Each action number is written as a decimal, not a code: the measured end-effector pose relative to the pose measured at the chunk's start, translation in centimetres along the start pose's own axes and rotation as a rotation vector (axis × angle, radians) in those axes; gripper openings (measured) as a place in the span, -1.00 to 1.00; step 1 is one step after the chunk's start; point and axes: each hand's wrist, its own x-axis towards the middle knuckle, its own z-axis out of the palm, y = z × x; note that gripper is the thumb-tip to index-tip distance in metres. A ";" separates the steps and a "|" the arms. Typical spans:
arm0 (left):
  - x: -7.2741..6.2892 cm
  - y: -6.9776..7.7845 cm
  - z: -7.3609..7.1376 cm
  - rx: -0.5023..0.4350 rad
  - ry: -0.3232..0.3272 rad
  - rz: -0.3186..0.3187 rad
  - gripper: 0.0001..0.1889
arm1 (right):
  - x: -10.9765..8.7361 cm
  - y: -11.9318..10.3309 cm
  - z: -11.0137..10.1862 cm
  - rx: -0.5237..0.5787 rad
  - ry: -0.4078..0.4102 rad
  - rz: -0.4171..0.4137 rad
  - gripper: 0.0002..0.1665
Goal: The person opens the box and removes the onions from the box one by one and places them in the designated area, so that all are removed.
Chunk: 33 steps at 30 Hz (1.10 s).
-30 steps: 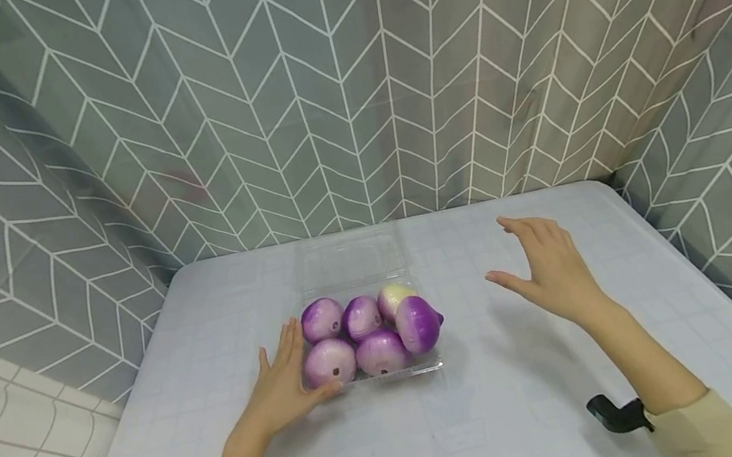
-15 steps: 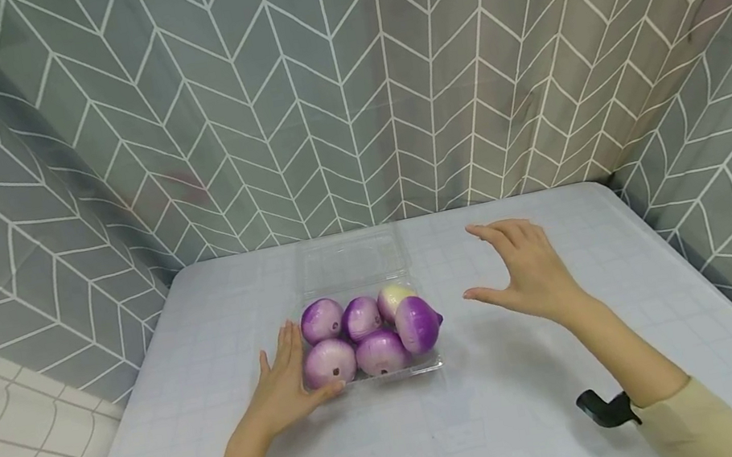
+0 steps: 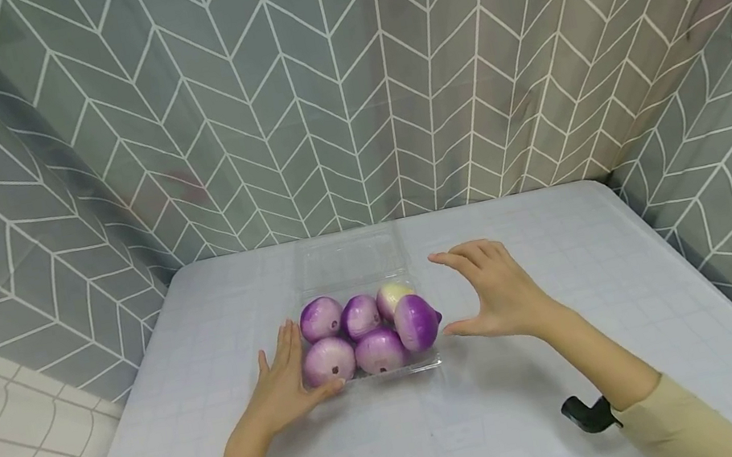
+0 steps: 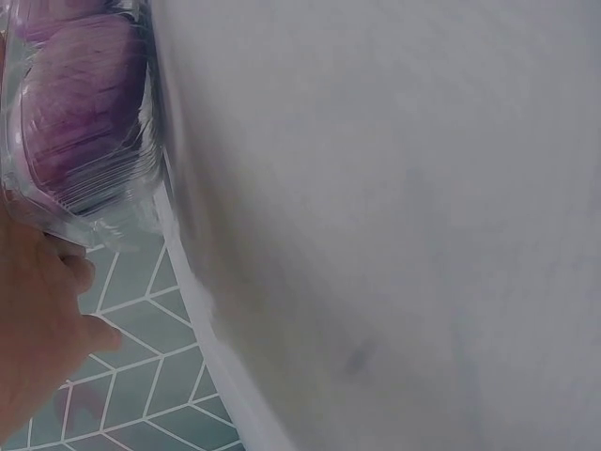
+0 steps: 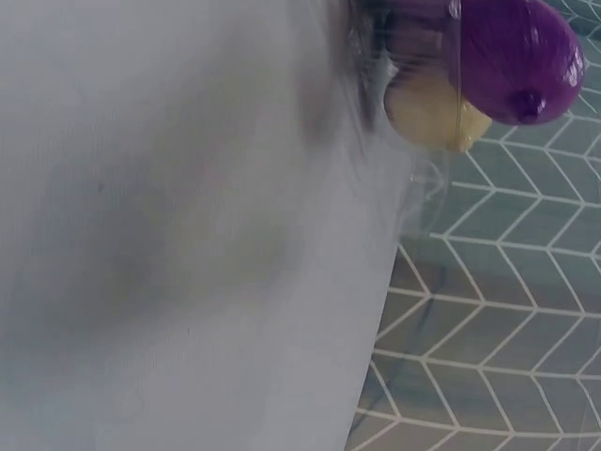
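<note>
A clear plastic clamshell box (image 3: 427, 365) stands on the table with several purple onions (image 3: 329, 361) in it and a pale yellow one (image 3: 393, 297) at the back right. One deep purple onion (image 3: 417, 322) sits higher than the others at the right end, its tip pointing right; the right wrist view shows it raised above the pale one. My left hand (image 3: 283, 386) rests against the box's left side, fingers straight, thumb along the front edge. Just right of the raised onion is my right hand (image 3: 498, 291), thumb and fingers spread wide, holding nothing.
The box's transparent lid (image 3: 351, 258) lies folded back behind the onions. A white table (image 3: 404, 442) carries everything, with patterned grey curtains (image 3: 341, 86) behind it and at both sides. Black wrist mounts (image 3: 590, 414) stick out near the sleeves.
My right hand has moved left and a little nearer the front, from well apart to close beside the raised onion. The left hand, box and onions look unmoved.
</note>
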 end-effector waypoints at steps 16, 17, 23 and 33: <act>0.0 0.2 -0.1 -0.013 -0.010 -0.010 0.24 | 0.3 -1.6 3.0 0.040 -0.047 -0.032 0.20; 0.0 0.2 -0.1 -0.014 -0.010 -0.011 0.24 | 0.3 -1.6 3.3 0.037 -0.053 -0.029 0.21; 0.0 0.3 -0.1 -0.010 -0.013 -0.015 0.24 | 0.1 -1.5 4.4 0.032 -0.098 -0.005 0.26; 0.1 0.0 0.1 -0.004 -0.008 -0.009 0.25 | 0.1 -1.4 5.3 0.034 -0.132 0.003 0.20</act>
